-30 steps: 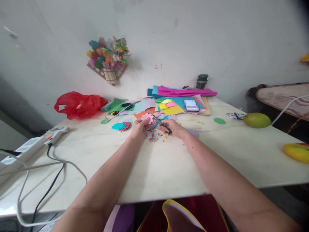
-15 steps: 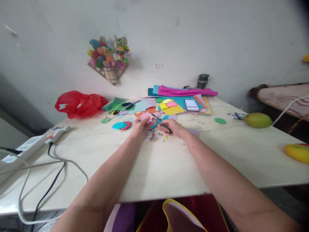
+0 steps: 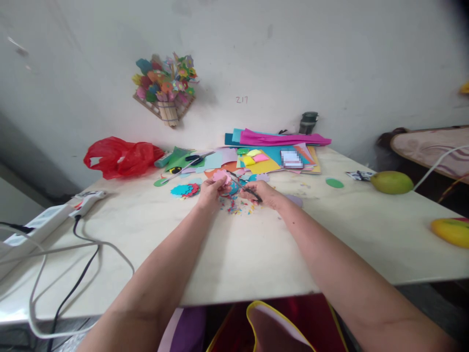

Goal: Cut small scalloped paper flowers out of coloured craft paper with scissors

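Note:
Between the fingers of my left hand [image 3: 211, 191] is a pink scalloped paper flower [image 3: 221, 176]. My right hand [image 3: 259, 191] is closed round the dark handles of a pair of scissors [image 3: 253, 195], whose blades reach left to the edge of the pink paper. Tiny coloured paper scraps [image 3: 234, 208] lie scattered on the table below both hands. Left of my left hand rests a pile of blue scalloped paper flowers [image 3: 181, 190], with red ones [image 3: 194, 189] beside it. More cut paper lies behind my hands, partly hidden by them.
At the back are coloured paper sheets [image 3: 271, 166], a second pair of scissors [image 3: 196, 159] and a phone [image 3: 292, 159]. A red plastic bag [image 3: 122, 157] sits at back left. A power strip [image 3: 44, 222] with cables lies left; a mango [image 3: 391, 182] lies right.
Both hands stay in nearly the same place. The pink paper flower has turned slightly in my left fingers, against the scissor blades.

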Motion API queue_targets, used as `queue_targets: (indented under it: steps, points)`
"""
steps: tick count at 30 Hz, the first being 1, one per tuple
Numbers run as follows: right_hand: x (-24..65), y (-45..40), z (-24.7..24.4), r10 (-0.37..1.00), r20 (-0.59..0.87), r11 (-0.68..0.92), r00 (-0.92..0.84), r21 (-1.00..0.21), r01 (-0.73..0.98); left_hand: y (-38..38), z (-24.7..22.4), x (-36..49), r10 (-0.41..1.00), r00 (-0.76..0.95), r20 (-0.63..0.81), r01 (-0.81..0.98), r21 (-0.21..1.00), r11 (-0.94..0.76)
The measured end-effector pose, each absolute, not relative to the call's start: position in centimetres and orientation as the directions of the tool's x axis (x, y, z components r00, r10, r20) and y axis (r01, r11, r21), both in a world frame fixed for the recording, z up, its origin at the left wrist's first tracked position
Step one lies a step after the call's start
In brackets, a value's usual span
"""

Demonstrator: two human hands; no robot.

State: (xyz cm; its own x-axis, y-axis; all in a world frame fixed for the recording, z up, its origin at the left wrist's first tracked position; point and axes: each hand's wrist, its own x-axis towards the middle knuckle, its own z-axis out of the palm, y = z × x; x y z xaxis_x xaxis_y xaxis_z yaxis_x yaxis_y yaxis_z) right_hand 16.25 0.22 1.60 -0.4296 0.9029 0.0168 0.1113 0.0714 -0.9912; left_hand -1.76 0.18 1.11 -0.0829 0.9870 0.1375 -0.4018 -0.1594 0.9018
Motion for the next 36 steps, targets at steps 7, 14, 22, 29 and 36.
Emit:
queue_targets:
  steps: [7, 14, 22, 29, 36]
  points:
    - [16.3, 0.7, 1.1, 0.896, 0.032, 0.090, -0.443, -0.990, 0.110, 0.3, 1.1, -2.0, 0.983, -0.085, 0.160, -0.353, 0.918, -0.180]
    - [16.4, 0.6, 1.0, 0.878, 0.055, 0.120, -0.476, -0.987, 0.108, 0.4, 0.9, -2.1, 0.979, -0.102, 0.175, -0.299, 0.933, -0.198]
    - [16.8, -0.3, 2.0, 0.850, 0.027, 0.098, -0.526, -0.989, 0.107, 0.0, 1.2, -1.9, 0.983, -0.061, 0.174, -0.292, 0.938, -0.184]
    - [16.9, -0.3, 2.0, 0.852, 0.015, 0.091, -0.523, -0.988, 0.121, 0.2, 0.9, -1.8, 0.987, -0.027, 0.158, -0.276, 0.948, -0.159]
    - [16.9, 0.1, 1.5, 0.858, 0.052, 0.128, -0.510, -0.985, 0.115, 0.2, 0.9, -1.5, 0.990, -0.014, 0.138, -0.270, 0.953, -0.137]
